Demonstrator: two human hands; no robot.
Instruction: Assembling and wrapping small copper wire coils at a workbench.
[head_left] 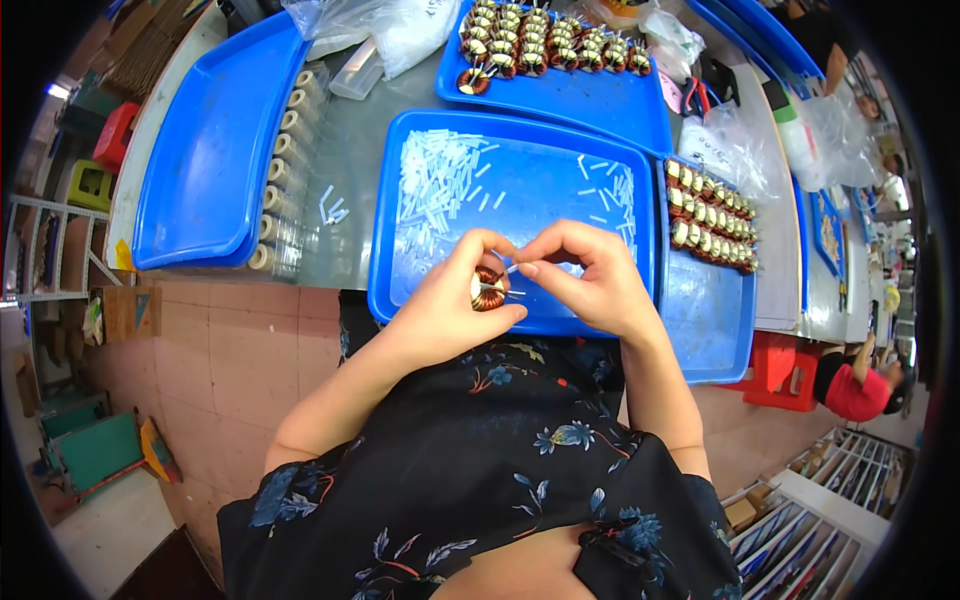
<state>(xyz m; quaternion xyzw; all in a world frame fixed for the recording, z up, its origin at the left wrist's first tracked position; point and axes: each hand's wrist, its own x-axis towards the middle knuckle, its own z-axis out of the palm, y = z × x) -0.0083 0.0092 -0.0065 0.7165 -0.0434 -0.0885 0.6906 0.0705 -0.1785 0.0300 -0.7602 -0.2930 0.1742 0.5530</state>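
Note:
My left hand [449, 303] is closed around a toroidal coil [487, 290] wound with copper wire, with a pale core piece and wire leads sticking out to the right. With thumb and forefinger pinched together, my right hand [590, 272] holds a small whitish sleeve [512, 269] at the coil's upper lead. Both hands are over the near edge of a blue tray [384, 250]. In that tray, a heap of short white tubing pieces [437, 180] lies at the left, and a smaller scatter [622, 200] lies along the right side.
Finished-looking coils stand in rows in a far blue tray [560, 100] and a right blue tray [705, 320]. At left are another blue tray [205, 160], a row of pale rolls [272, 200] and loose tube pieces [333, 210]. Pliers [697, 97] and plastic bags [725, 145] sit back right.

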